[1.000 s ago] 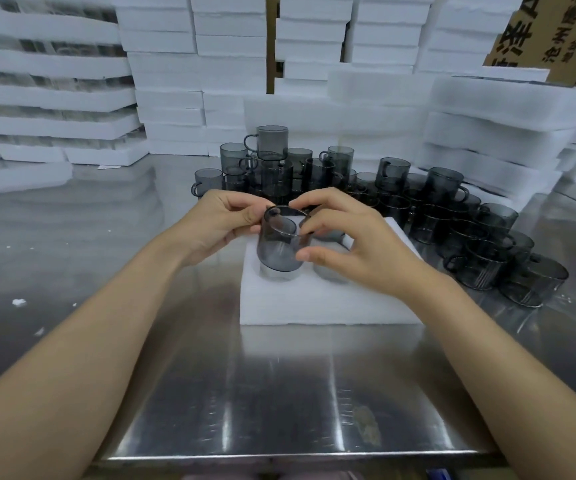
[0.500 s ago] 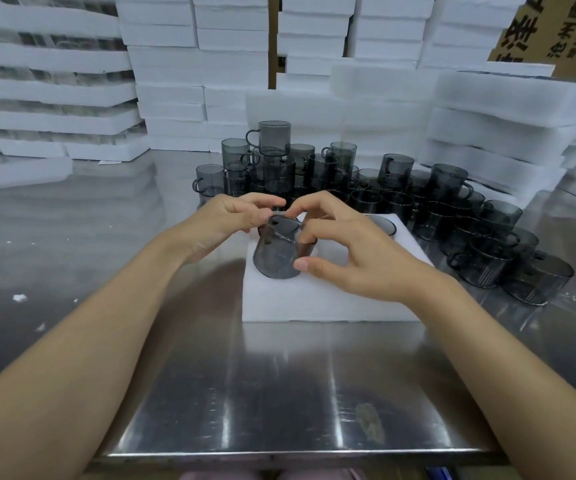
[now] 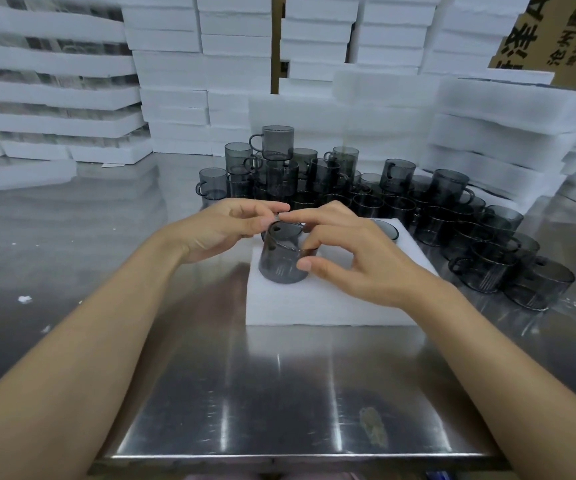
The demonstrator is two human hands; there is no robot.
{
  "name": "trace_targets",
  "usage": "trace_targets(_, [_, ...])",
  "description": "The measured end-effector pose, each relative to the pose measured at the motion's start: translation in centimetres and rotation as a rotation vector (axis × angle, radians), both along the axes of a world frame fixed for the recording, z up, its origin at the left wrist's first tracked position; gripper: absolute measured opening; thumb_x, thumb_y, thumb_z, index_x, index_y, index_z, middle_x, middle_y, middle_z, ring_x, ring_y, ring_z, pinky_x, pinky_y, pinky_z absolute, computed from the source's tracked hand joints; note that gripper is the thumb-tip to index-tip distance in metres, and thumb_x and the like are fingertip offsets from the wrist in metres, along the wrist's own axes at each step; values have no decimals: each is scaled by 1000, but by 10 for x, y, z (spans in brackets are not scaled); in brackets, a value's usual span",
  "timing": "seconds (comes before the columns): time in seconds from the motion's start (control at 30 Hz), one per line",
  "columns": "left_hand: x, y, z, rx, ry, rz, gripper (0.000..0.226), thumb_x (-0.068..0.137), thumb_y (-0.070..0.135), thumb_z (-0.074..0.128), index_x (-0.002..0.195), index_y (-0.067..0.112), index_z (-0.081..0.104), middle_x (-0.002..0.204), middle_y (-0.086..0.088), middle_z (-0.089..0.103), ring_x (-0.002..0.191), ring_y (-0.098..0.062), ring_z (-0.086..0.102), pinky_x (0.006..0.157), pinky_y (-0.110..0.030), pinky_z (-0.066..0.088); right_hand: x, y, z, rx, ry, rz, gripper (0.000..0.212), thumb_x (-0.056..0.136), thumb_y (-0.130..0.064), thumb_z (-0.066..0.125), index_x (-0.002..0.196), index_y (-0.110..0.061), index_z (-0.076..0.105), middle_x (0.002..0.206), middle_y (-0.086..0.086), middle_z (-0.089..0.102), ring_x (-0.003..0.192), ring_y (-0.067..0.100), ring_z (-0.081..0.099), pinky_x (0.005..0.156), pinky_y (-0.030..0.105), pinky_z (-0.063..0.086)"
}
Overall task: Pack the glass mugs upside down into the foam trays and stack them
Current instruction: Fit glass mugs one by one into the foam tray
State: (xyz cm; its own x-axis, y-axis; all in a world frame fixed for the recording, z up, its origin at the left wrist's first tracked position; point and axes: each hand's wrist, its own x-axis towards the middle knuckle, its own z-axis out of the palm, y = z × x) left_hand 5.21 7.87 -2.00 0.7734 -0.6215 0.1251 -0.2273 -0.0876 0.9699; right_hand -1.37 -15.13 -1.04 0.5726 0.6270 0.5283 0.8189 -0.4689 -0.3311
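L hand (image 3: pixel 224 230) + R hand (image 3: pixel 348 258) both on smoky mug (image 3: pixel 281 263), at near-left of foam tray (image 3: pixel 331 306). L pinches its top edge; R thumb on side wall, index on top. 2nd mug (image 3: pixel 385 230) sunk in tray, far-right. Loose mugs (image 3: pixel 452 220) piled far/right on steel table (image 3: pixel 279 393).

This looks like a packing floor in a factory or warehouse. White foam trays (image 3: pixel 172 67) are stacked high at the back, dozens of identical smoked-glass mugs (image 3: pixel 449 188) crowd a stainless-steel worktable (image 3: pixel 279 393), and a printed cardboard shipping carton (image 3: pixel 553 39) stands at the far right.
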Motion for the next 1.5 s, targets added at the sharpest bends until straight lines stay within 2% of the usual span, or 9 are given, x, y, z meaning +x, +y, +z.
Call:
trace_targets(0.2, [0,-1,-2,9,-67,44,43,50,68,81,74,32,76,138,-1,55,128,-17,52,106,-34,38,1,2,-2,-11,-45,11,21,90,-31,59,84,-12,67,133,-4,58,108,21,49,94,36,41])
trace_targets(0.37, [7,7,-9,45,20,6,46,45,61,88,72,26,75,132,9,56,115,-9,59,90,-21,45,3,4,2,3,167,-27,15,91,-33,62,85,-21,68,132,-14,58,112,14,49,98,40,42])
trace_targets(0.57, [9,7,-10,-35,146,-14,30,70,26,78,92,20,57,94,2,59,79,-4,63,72,-17,48,3,4,4,2,242,-26,19,90,-31,61,89,-19,75,132,-11,59,112,2,46,100,26,40])
trace_targets(0.73, [6,4,-10,44,173,11,46,76,6,63,117,21,50,102,11,60,94,-5,59,85,-21,47,1,8,2,-190,169,-24,16,90,-27,65,89,-19,78,134,-15,56,102,7,43,92,29,41])
trace_targets(0.83, [6,1,-10,80,183,31,65,82,-9,58,137,21,39,122,10,60,110,-8,57,95,-24,42,2,7,3,-228,227,-45,22,90,-37,61,90,-21,77,133,-14,57,115,5,44,99,33,39])
trace_targets(1.07, [3,-6,-14,87,207,88,86,67,11,59,145,32,30,137,8,48,116,-6,53,93,-20,42,2,5,0,-207,278,-23,33,91,-44,49,97,-26,76,139,-16,50,138,-3,28,112,28,29])
trace_targets(1.27, [6,-16,-19,11,239,130,70,59,10,50,127,25,46,123,-11,53,110,-25,52,93,-33,41,8,6,7,123,316,-96,17,92,-19,62,101,-17,76,110,-13,70,108,-4,58,93,12,42])
trace_targets(1.37, [12,-20,-24,11,203,155,64,55,13,47,118,27,49,119,-11,54,108,-25,52,91,-34,42,31,11,24,269,124,-279,17,92,-13,60,100,-18,74,92,-12,71,87,-6,63,77,6,42])
trace_targets(1.5, [17,-19,-27,63,111,186,60,50,29,54,109,41,53,126,-18,54,115,-29,52,107,-47,37,93,24,51,103,-51,-450,30,96,-8,51,122,-14,63,115,3,57,88,14,58,86,20,41])
